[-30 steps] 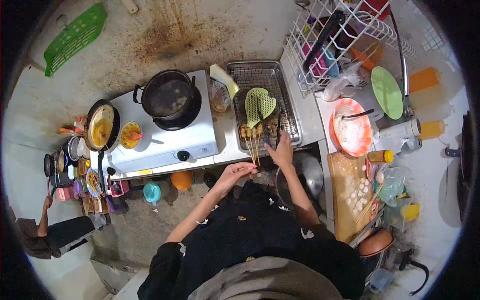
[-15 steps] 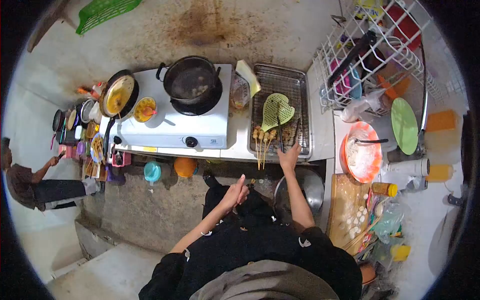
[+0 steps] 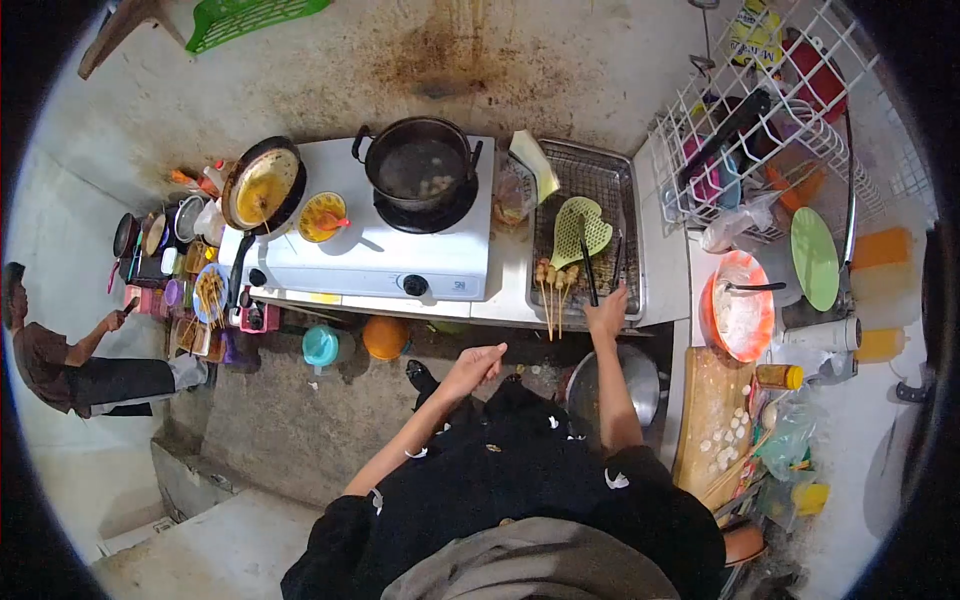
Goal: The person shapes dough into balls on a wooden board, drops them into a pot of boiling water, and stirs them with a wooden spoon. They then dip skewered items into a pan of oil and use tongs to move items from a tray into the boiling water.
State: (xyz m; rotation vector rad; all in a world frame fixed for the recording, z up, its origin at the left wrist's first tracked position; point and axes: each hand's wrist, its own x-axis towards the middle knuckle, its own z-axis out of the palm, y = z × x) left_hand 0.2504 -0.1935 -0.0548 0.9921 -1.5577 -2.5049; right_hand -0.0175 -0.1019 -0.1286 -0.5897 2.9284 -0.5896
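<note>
My right hand (image 3: 607, 312) is closed on the end of dark tongs (image 3: 589, 272), whose two arms spread away over the metal tray (image 3: 628, 170) with a wire rack. Between and beside the arms lies a light green perforated plastic piece (image 3: 578, 222), in or on the tray. Several skewers (image 3: 550, 312) with small round balls rest at its lower end, their sticks jutting over the counter's front edge. My left hand (image 3: 474, 370) hangs in front of my body with curled fingers and thumb stretched out. Nothing shows in it.
On the white stove (image 3: 350, 262) stand a black pot (image 3: 420, 150) with pale balls in liquid, a frying pan (image 3: 265, 185) and a bowl of yellow liquid (image 3: 322, 215). At right are an orange bowl (image 3: 737, 330) and a cutting board (image 3: 700, 400). Another person (image 3: 60, 360) stands far left.
The view has shifted, so the stove and tray sit further right. My left thumb has swung from pointing up to pointing sideways. The right hand stays on the tongs.
</note>
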